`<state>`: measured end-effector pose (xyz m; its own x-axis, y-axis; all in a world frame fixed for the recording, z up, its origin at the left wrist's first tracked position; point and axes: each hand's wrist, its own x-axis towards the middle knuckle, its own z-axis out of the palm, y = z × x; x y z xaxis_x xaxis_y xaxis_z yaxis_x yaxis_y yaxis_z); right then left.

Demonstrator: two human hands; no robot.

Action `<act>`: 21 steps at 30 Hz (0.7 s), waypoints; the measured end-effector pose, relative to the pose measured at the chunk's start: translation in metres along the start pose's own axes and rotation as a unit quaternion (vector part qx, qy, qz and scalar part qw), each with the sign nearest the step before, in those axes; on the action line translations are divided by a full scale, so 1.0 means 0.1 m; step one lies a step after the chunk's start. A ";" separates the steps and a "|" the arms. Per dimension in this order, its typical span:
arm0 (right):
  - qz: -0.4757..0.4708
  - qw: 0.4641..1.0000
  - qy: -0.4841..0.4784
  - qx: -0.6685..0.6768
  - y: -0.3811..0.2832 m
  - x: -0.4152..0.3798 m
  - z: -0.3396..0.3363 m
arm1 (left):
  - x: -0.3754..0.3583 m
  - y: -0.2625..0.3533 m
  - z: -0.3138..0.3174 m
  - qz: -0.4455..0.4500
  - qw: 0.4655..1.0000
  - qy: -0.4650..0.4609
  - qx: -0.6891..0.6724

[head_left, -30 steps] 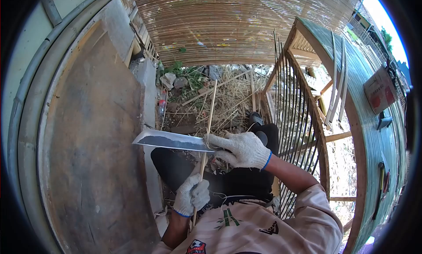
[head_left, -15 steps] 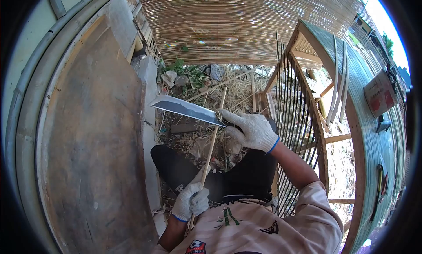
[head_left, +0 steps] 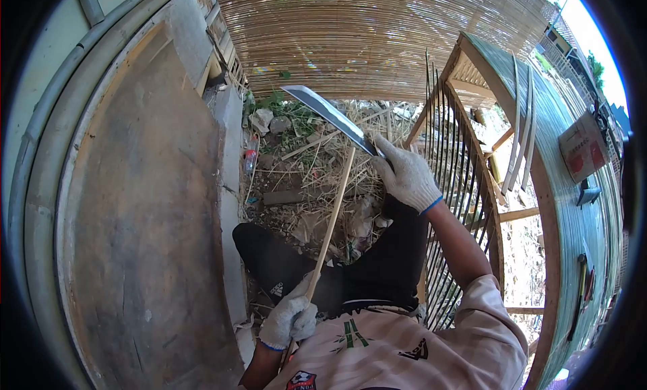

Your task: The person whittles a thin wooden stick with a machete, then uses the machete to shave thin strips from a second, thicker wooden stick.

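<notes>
My right hand [head_left: 406, 177], in a white knitted glove with a blue cuff edge, is closed round the handle of a machete [head_left: 330, 113]. Its broad blade points up and to the left, and its base lies right by the far end of a thin bamboo strip [head_left: 334, 218]. Low in front of my body, my gloved left hand [head_left: 290, 321] is wrapped round the strip's near part. The strip slants away from me, over my dark trousers [head_left: 280, 265].
Dry shavings and rubble [head_left: 323, 181] cover the ground ahead. A large wooden board [head_left: 145, 208] leans at left. To the right stand a wooden frame with dark rods [head_left: 458, 188] and a green bench top [head_left: 573, 208] bearing a box [head_left: 583, 147] and tools. A slatted screen [head_left: 337, 46] closes the back.
My right hand has moved the machete away from me along the strip to its far end, and the blade now tilts more steeply. My left hand has shifted slightly down and left.
</notes>
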<state>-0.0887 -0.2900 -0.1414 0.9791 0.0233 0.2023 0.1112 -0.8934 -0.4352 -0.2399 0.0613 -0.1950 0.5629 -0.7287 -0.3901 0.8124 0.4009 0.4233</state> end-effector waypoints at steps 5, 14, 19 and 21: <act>-0.118 0.992 -0.048 0.020 -0.37 -0.42 0.02 | 0.25 0.18 0.25 0.065 0.992 0.083 0.074; -0.168 0.966 -0.195 -0.010 -0.65 -0.57 0.13 | 0.42 0.23 0.36 0.125 0.947 0.169 0.243; -0.180 0.980 -0.089 0.005 -0.46 -0.52 0.21 | 0.36 0.16 0.35 0.116 0.944 0.163 0.262; -0.165 0.978 -0.127 -0.021 -0.48 -0.51 0.16 | 0.37 0.15 0.36 0.112 0.941 0.169 0.270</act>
<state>-0.1414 -0.2411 -0.1452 0.9024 0.4191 0.0996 0.4264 -0.8361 -0.3452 -0.2128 0.0206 -0.1740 0.8016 -0.4040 -0.4408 0.5229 0.1161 0.8445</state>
